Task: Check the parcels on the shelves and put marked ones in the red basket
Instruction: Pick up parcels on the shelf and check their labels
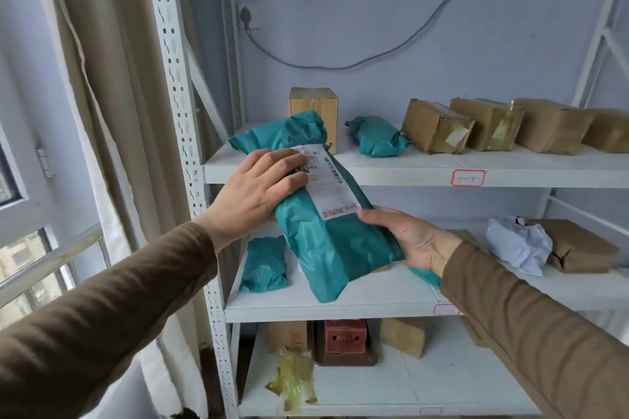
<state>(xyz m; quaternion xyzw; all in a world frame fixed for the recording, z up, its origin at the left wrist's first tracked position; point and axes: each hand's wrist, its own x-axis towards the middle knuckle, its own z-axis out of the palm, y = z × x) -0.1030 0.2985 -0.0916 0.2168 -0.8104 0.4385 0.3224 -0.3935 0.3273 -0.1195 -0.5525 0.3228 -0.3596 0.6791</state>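
Both sleeves reach in; I see left hand flat on teal parcel (label up), right hand gripping its edge.

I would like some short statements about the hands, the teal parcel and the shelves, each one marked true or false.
1. Both hands hold the long teal plastic parcel. True: the left hand lies on its upper part and the right hand grips its lower side.
2. The held parcel carries no label. False: a white printed shipping label is stuck on it.
3. Brown cardboard boxes stand in a row on the upper shelf. True.
4. The small teal parcel on the upper shelf lies on top of a box. False: it lies on the shelf itself.
5. A crumpled white bag lies on the middle shelf. True.
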